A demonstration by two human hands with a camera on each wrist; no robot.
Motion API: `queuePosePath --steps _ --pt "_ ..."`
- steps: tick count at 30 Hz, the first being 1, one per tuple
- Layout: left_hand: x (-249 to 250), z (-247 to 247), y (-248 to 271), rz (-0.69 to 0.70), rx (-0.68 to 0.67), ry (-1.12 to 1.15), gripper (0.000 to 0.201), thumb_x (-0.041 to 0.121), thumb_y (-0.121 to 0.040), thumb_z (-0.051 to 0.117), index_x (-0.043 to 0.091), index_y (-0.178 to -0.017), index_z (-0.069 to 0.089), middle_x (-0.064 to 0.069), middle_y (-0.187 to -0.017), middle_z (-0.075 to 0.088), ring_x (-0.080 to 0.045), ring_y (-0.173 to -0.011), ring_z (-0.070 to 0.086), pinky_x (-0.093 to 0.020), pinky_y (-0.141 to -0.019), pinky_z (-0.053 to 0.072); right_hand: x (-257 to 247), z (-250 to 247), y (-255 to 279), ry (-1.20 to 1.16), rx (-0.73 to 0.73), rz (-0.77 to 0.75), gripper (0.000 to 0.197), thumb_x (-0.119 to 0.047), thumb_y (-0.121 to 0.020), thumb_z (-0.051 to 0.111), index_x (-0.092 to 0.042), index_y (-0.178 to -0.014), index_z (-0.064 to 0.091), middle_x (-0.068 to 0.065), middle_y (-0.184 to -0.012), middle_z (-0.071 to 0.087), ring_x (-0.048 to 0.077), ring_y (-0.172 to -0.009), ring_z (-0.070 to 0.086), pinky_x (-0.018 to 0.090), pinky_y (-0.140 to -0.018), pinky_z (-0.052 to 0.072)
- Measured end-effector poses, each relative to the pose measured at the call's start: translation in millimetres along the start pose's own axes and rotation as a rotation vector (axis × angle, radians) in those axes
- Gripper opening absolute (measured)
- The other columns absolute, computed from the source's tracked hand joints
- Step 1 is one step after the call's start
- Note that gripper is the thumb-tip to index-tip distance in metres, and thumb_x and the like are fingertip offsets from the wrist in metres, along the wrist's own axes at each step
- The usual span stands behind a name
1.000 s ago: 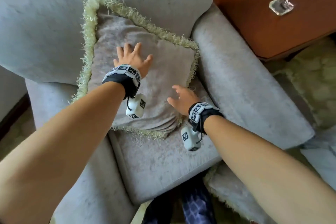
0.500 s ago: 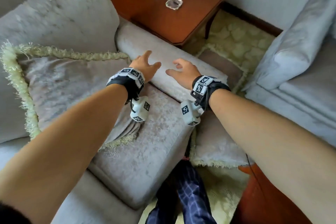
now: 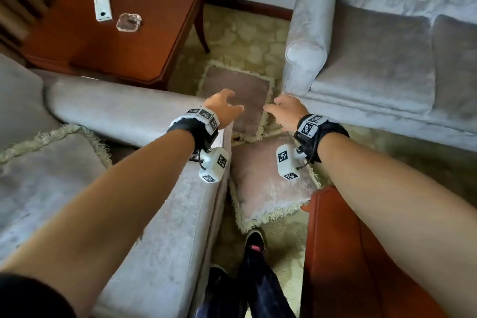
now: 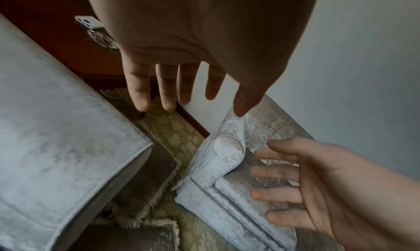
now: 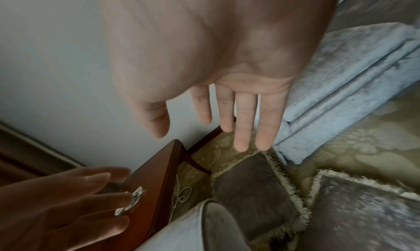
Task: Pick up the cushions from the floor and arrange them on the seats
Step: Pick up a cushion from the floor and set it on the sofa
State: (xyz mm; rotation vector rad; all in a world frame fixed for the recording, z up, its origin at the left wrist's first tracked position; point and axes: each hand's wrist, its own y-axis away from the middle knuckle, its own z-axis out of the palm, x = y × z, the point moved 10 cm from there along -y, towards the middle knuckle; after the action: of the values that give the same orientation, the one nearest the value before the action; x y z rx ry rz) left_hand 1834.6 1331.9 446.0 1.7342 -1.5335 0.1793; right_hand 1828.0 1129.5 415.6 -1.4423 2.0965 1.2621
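Both the left hand [image 3: 222,108] and the right hand [image 3: 286,111] are empty with fingers spread, held above the farther mauve square velvet cushion with cream fringe [image 3: 236,100], which lies flat on the patterned yellow-green carpet [image 3: 247,39] directly below and ahead, about equally near each hand. A second fringed cushion [image 3: 263,188] lies nearer the feet, touching the first. They sit in a tight gap between the grey velvet armchair [image 3: 124,108], the pale grey sofa [image 3: 361,80] and a brown wooden side table [image 3: 144,41].

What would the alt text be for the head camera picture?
Both open hands, left hand and right hand, reach down toward two fringed cushions on the floor, far cushion and near cushion, between a grey armchair and a sofa.
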Motion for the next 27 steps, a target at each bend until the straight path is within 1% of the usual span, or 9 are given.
queuePosePath --steps 3,7,11,16,18,19,21,23,27 --pt "17.6 22.3 -18.8 -0.003 -0.038 -0.02 0.056 0.041 -0.089 0.06 0.025 -0.14 0.044 -0.003 -0.136 0.054 -0.022 -0.118 0.055 -0.029 -0.089 0.044 25.8 -27.5 -10.8 -0.022 0.025 0.056 0.045 -0.046 -0.08 0.065 -0.01 -0.106 0.062 0.014 -0.091 0.064 0.03 -0.09 0.064 0.038 -0.083 0.053" --pt "28.0 55.3 -39.0 -0.033 -0.129 -0.02 0.05 0.043 -0.087 0.061 0.023 -0.132 0.051 -0.003 -0.131 0.057 -0.023 -0.114 0.059 -0.039 -0.097 0.05 58.5 -53.3 -26.7 -0.016 0.048 0.094 0.037 -0.04 -0.082 0.064 -0.008 -0.1 0.061 0.002 -0.085 0.055 0.025 -0.084 0.057 0.04 -0.079 0.053" --pt "24.0 84.5 -58.2 -0.044 -0.161 -0.04 0.05 0.049 -0.081 0.062 0.023 -0.123 0.056 -0.002 -0.126 0.06 -0.024 -0.118 0.056 -0.043 -0.101 0.047 83.9 -58.3 -40.2 0.005 0.051 0.137 0.028 -0.043 -0.078 0.063 -0.018 -0.074 0.052 0.001 -0.068 0.052 0.025 -0.069 0.056 0.036 -0.067 0.053" --pt "-1.8 118.4 -81.6 -0.101 -0.197 -0.074 0.045 0.04 -0.088 0.062 0.018 -0.127 0.056 -0.005 -0.131 0.058 -0.024 -0.116 0.058 -0.034 -0.099 0.047 118.1 -48.6 -57.1 -0.006 0.015 0.225 0.033 -0.046 -0.082 0.06 -0.027 -0.067 0.037 -0.006 -0.068 0.039 0.016 -0.062 0.043 0.026 -0.056 0.032" --pt "-11.9 130.8 -91.4 -0.119 -0.225 -0.074 0.046 0.04 -0.088 0.06 0.017 -0.128 0.056 -0.005 -0.132 0.058 -0.025 -0.118 0.056 -0.032 -0.099 0.044 130.4 -40.7 -62.4 -0.037 -0.002 0.259 0.026 -0.045 -0.084 0.061 -0.02 -0.079 0.054 0.001 -0.075 0.052 0.02 -0.069 0.055 0.028 -0.063 0.045" --pt "-16.8 137.4 -97.6 -0.124 -0.24 -0.072 0.047 0.041 -0.088 0.059 0.017 -0.128 0.057 -0.006 -0.133 0.058 -0.026 -0.118 0.056 -0.032 -0.099 0.043 137.6 -34.8 -65.5 -0.067 -0.015 0.274 0.029 -0.044 -0.085 0.062 -0.018 -0.099 0.063 0.004 -0.088 0.059 0.024 -0.082 0.062 0.034 -0.075 0.053" --pt "-26.2 151.5 -109.8 -0.135 -0.264 -0.05 0.049 0.044 -0.087 0.059 0.015 -0.126 0.058 -0.007 -0.132 0.059 -0.027 -0.116 0.057 -0.033 -0.098 0.045 151.8 -21.3 -71.4 -0.099 -0.031 0.318 0.049 -0.042 -0.088 0.062 -0.013 -0.127 0.057 0.009 -0.115 0.063 0.028 -0.105 0.063 0.046 -0.094 0.052" --pt "-34.8 165.6 -123.6 -0.142 -0.261 -0.026 0.048 0.043 -0.086 0.061 0.013 -0.124 0.06 -0.009 -0.128 0.06 -0.028 -0.111 0.059 -0.035 -0.096 0.047 163.5 -7.3 -80.9 -0.108 -0.037 0.342 0.047 -0.04 -0.089 0.061 -0.011 -0.126 0.056 0.011 -0.125 0.062 0.031 -0.108 0.063 0.049 -0.096 0.051" --pt "-72.0 208.0 -146.3 -0.235 -0.268 0.043 0.043 0.033 -0.09 0.061 0.008 -0.125 0.059 -0.013 -0.123 0.062 -0.025 -0.099 0.058 -0.028 -0.082 0.043 192.2 32.2 -104.8 -0.095 -0.072 0.357 0.037 -0.029 -0.094 0.057 -0.006 -0.123 0.058 0.017 -0.113 0.066 0.034 -0.102 0.066 0.05 -0.094 0.053"
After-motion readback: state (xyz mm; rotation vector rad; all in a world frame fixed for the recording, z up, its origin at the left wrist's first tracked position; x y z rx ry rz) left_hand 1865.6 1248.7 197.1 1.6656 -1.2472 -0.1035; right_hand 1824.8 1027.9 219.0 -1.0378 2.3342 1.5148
